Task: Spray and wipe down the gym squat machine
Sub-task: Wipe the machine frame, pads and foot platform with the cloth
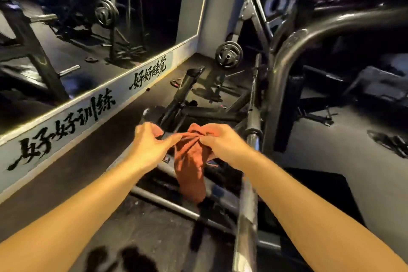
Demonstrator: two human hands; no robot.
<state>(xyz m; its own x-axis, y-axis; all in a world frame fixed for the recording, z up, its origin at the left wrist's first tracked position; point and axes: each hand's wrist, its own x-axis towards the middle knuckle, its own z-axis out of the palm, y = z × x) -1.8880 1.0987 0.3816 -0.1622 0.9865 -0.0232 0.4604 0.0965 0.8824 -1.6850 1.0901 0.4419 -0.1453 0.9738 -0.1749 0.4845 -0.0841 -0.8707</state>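
Observation:
An orange-red cloth [189, 168] hangs between my two hands at the centre of the head view. My left hand [150, 143] pinches its upper left corner. My right hand [220, 141] grips the bunched top on the right, and the rest of the cloth droops down. Below and behind the cloth lies the dark metal squat machine [284, 55], with its curved grey tube on the right and a long steel bar [248, 201] running toward me. No spray bottle is in view.
A large wall mirror [88, 28] with a grey base strip bearing black characters runs along the left. A weight plate [228, 54] hangs on a peg near the corner. Dark rubber floor [123, 128] lies between the wall and the machine frame.

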